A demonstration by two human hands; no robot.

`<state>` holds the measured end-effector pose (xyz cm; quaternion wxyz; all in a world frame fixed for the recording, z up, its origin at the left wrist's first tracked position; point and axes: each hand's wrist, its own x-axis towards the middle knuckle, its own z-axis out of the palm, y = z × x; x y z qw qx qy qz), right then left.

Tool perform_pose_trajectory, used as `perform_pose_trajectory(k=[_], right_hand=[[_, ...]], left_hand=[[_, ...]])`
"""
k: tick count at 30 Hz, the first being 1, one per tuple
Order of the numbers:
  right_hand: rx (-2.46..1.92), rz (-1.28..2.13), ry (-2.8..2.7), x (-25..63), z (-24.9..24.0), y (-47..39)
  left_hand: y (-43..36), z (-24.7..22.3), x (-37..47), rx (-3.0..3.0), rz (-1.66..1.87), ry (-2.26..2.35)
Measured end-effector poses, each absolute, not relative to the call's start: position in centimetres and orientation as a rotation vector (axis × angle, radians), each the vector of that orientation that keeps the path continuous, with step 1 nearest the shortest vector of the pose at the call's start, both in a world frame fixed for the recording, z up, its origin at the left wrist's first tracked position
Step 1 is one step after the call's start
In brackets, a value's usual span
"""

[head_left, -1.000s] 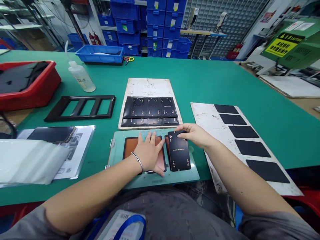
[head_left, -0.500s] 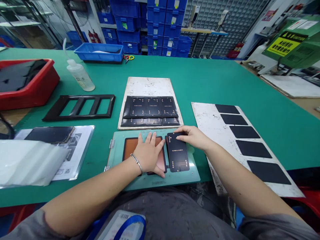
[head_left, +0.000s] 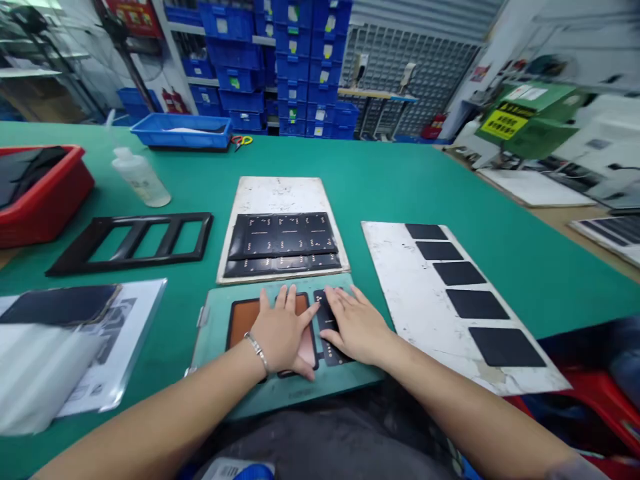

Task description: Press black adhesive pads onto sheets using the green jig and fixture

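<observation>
One black panel (head_left: 327, 317) under right hand (head_left: 361, 329) — left hand (head_left: 280, 337) alongside.

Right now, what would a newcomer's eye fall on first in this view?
Probably, at lower centre, the left hand spread over a pale green plate and the right hand laid on a black panel at that plate's right side. Next, perhaps, the yellow warning label on the green machine, upper right, and the red bin at the left edge.

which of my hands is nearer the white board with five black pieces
Right. Your right hand lies on the black panel, left of that white board; your left hand is farther left, over the green plate.
</observation>
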<state>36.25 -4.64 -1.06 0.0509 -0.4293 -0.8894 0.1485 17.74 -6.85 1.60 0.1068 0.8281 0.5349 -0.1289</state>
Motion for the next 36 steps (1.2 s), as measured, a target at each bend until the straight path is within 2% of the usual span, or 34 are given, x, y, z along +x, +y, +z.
perform_pose_trajectory(k=[4,6,10,14,23,36], right_hand=[[-1.274,0.736,-2.557,39.7,0.7,-1.1],[-1.482,0.578,-2.368,43.6,0.9,0.9],[-2.338,0.020,-1.793,53.3,0.3,4.4],[-2.772,0.133,-1.666,59.6,-0.6,6.2],[-2.834,0.202,-1.798,60.6,-1.3,8.3],[-2.817,0.134,-1.828,56.2,-0.7,13.7]], left_hand=[[-6.9,1.9,17.7,2.433,-0.413,1.594],[-6.8,2.0,17.6,2.433,-0.406,1.584],[-6.8,2.1,17.5,2.441,-0.408,1.569],[-6.6,2.2,17.5,2.433,-0.410,1.561],[-6.6,1.9,17.3,2.436,-0.395,1.564],[-6.5,2.6,17.7,2.406,-0.463,1.563]])
